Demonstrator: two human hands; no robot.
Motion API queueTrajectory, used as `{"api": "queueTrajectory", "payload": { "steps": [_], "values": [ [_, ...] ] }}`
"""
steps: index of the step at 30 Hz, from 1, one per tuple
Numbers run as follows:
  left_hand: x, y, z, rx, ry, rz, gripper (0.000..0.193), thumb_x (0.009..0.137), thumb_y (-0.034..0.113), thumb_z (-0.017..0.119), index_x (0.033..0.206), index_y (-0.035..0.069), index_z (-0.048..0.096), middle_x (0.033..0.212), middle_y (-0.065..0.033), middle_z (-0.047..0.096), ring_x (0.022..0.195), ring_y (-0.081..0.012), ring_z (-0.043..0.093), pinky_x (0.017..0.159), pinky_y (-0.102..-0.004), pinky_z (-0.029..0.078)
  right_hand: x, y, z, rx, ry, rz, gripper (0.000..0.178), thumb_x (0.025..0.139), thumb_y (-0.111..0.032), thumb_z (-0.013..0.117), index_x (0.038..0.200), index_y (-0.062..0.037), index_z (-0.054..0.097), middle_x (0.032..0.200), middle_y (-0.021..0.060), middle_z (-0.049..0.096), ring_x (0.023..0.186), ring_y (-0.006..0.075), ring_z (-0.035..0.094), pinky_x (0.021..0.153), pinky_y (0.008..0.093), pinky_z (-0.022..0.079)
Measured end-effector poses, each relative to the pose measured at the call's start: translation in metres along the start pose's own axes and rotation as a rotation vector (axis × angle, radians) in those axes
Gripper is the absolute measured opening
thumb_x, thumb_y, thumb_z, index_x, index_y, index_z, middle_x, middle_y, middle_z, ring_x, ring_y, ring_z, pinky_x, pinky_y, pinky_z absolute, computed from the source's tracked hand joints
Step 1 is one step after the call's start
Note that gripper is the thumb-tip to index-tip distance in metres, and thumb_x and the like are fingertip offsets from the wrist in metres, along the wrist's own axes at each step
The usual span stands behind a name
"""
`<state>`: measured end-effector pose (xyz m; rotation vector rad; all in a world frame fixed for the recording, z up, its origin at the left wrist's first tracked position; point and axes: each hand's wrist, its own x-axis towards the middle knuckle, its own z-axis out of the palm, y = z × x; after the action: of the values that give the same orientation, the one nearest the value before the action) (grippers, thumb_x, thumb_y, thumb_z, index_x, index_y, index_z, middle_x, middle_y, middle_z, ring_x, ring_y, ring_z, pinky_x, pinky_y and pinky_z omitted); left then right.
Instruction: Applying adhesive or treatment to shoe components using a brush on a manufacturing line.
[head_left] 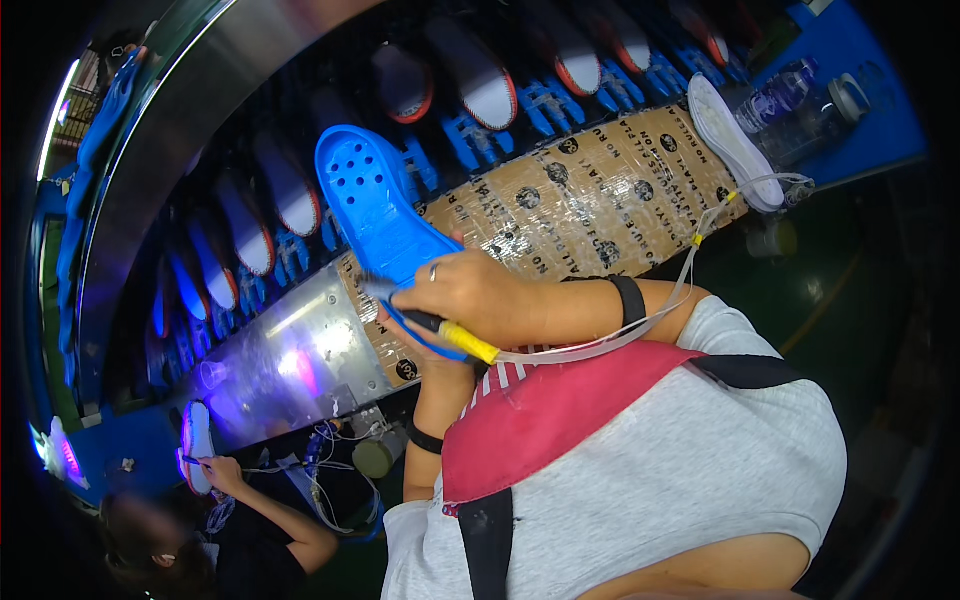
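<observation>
A blue shoe sole (385, 215) with a raised rim and several round holes at its wide end tilts up in front of me. My left hand (428, 348) is closed around its lower, narrow end, partly hidden beneath it. My right hand (465, 290) grips a brush (425, 319) with a dark handle and yellow tape. Its dark bristles rest on or just over the sole near the narrow end; contact is hard to tell. A clear tube (590, 348) runs from the brush handle along my right forearm.
Below lies a cardboard-covered bench (590, 200), continuing left as a metal plate (290, 345). Beyond it, a rack holds several red-edged white soles (490, 103) on blue holders. At right are a white sole (725, 135) and bottles (785, 90). A co-worker's hand (222, 474) brushes another sole (198, 440) at lower left.
</observation>
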<state>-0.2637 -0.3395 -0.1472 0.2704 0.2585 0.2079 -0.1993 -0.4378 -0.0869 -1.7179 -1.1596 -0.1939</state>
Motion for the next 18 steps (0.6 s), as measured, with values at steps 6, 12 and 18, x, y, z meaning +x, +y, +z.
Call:
{"api": "queueTrajectory", "payload": {
  "steps": [6, 12, 18],
  "values": [
    [0.008, 0.006, -0.004, 0.204, -0.080, 0.123, 0.094, 0.070, 0.069, 0.049, 0.139, 0.007, 0.030, 0.130, -0.0228, 0.044, 0.120, -0.0351, 0.045, 0.104, -0.0476, 0.034, -0.005, 0.002, -0.002, 0.258, 0.161, 0.095, 0.017, 0.072, -0.018, 0.067, 0.086, -0.0105, 0.068, 0.074, 0.0086, 0.063, 0.069, 0.0275, 0.063, 0.071, 0.0404, 0.048],
    [0.010, 0.004, -0.008, 0.088, -0.253, 0.087, 0.092, 0.071, 0.068, 0.050, 0.138, 0.007, 0.032, 0.126, -0.0241, 0.046, 0.113, -0.0407, 0.049, 0.096, -0.0489, 0.042, -0.006, 0.005, -0.005, 0.149, -0.109, -0.087, 0.023, 0.070, -0.016, 0.073, 0.092, -0.0095, 0.068, 0.073, 0.0095, 0.062, 0.066, 0.0258, 0.062, 0.061, 0.0341, 0.050],
    [0.016, 0.020, -0.002, 0.181, -0.147, 0.197, 0.087, 0.071, 0.062, 0.054, 0.136, 0.007, 0.033, 0.120, -0.0233, 0.047, 0.102, -0.0396, 0.052, 0.084, -0.0475, 0.049, -0.011, 0.008, -0.012, 0.397, -0.061, 0.060, 0.026, 0.072, -0.015, 0.074, 0.096, -0.0058, 0.068, 0.074, 0.0114, 0.062, 0.067, 0.0264, 0.063, 0.062, 0.0333, 0.049]
  ]
}}
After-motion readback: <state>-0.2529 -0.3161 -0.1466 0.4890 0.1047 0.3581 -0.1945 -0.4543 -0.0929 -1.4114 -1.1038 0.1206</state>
